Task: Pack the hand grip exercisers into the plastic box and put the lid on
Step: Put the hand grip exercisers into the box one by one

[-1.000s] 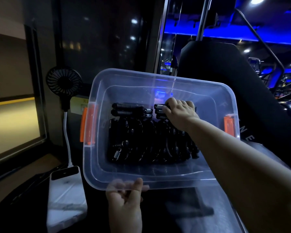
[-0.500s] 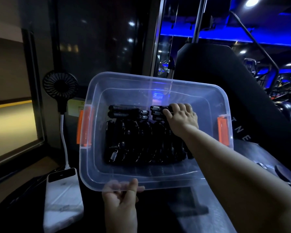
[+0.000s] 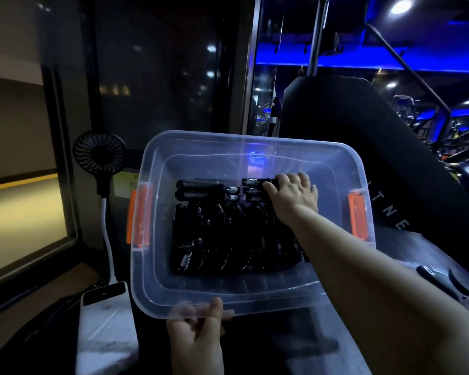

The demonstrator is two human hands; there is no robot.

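Note:
A clear plastic box (image 3: 255,301) with orange latches (image 3: 357,216) is held in front of me, tipped up toward me. Several black hand grip exercisers (image 3: 228,239) with metal springs fill its bottom, with a few more laid across at the back (image 3: 201,189). My right hand (image 3: 293,197) reaches into the box and its fingers curl over the exerciser at the back right. My left hand (image 3: 198,339) pinches the near rim, thumb on top. One more exerciser (image 3: 450,289) lies outside, at the right.
A white power bank (image 3: 103,323) lies left of the box, with a small black fan (image 3: 99,155) on a white stalk behind it. A black padded gym seat (image 3: 363,158) rises behind the box on the right. A dark window is at the left.
The box has sunk a little in the view. My right hand stays on the back-right exerciser with its fingers spread slightly. My left hand keeps its hold on the near rim.

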